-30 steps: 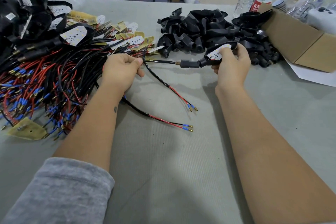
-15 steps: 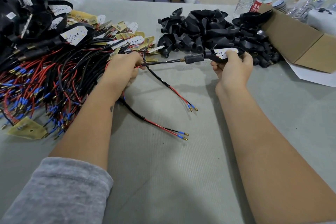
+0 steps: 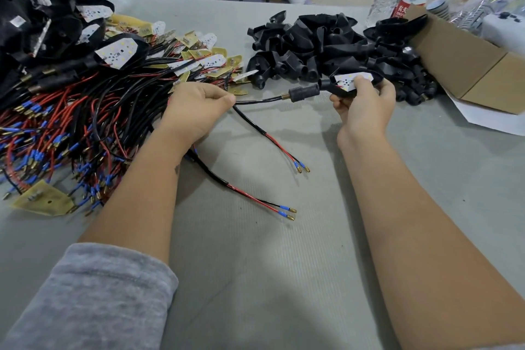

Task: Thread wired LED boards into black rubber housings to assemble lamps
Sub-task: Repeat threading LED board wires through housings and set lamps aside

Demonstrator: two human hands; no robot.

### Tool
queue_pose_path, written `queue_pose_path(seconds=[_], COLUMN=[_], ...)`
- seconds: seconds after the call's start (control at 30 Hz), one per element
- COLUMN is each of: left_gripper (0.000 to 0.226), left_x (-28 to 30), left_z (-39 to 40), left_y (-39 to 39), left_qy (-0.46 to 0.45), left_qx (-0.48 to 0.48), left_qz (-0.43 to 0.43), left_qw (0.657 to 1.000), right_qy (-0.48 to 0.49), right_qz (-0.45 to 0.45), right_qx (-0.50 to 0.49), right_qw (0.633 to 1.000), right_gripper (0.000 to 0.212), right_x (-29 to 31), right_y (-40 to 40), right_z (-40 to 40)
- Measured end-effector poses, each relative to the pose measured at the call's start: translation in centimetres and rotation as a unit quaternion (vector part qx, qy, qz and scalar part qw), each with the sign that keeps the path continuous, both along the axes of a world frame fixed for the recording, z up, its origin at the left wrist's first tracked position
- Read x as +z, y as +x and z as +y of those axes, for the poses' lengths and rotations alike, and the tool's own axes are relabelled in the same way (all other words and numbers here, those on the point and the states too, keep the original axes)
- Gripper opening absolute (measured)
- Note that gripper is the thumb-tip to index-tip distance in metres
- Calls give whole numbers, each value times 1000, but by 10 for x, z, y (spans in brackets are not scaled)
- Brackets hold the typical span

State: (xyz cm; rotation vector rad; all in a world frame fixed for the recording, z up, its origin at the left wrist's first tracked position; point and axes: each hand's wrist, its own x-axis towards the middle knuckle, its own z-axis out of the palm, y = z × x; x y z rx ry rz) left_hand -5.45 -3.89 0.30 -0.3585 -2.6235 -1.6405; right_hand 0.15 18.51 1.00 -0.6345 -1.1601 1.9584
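My left hand (image 3: 199, 106) pinches the cable (image 3: 260, 100); my right hand (image 3: 365, 105) grips the rubber housing (image 3: 338, 88), LED board (image 3: 350, 80) under its thumb. I should pull steadily along the stem until the board seats.

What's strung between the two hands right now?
In the head view, a black cable runs from the left hand to a brass-tipped black plug on the rubber housing in the right hand.

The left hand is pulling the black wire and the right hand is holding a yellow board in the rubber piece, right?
Not quite. The head view shows the board is white, not yellow. The rest holds: the left hand grips the black wire, and the right hand holds the rubber housing.
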Motion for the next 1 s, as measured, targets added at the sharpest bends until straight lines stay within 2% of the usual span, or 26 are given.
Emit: queue_pose_path(seconds=[0.07,0.13,0.2,0.37,0.5,0.6,0.77,0.87,0.93,1.0], left_gripper=[26,32,33,21,13,18,26,19,16,14], left_x=[-3,-3,3,25,43,58,72,76,78,77], left_z=[3,5,7,12,-3,-38,-121,-166,-192,-215], left_y=[2,4,4,12,27,35,39,44,48,48], left_qy=[-53,-69,-55,32,31,10,-40,-35,-23,-13], left_qx=[0,3,14,8,-1,11,88,129,160,211], left_qz=[25,44,61,81,113,126,111,85,91,121], left_qw=[998,997,997,996,993,992,989,987,983,970], right_qy=[-8,-21,-35,-103,-153,-160,-132,-123,-116,-122], right_qz=[5,13,19,50,65,53,-34,-71,-78,-43], right_qx=[-4,-6,-1,50,95,167,275,321,351,392], right_qw=[1000,1000,999,992,982,972,952,936,926,911], right_gripper=[22,23,22,3,14,13,6,4,5,7], right_x=[-1,-2,-1,2,7,11,27,40,49,61], right_y=[0,-1,0,5,7,3,-19,-38,-51,-63], right_z=[1,3,4,6,-4,-29,-95,-139,-166,-192])
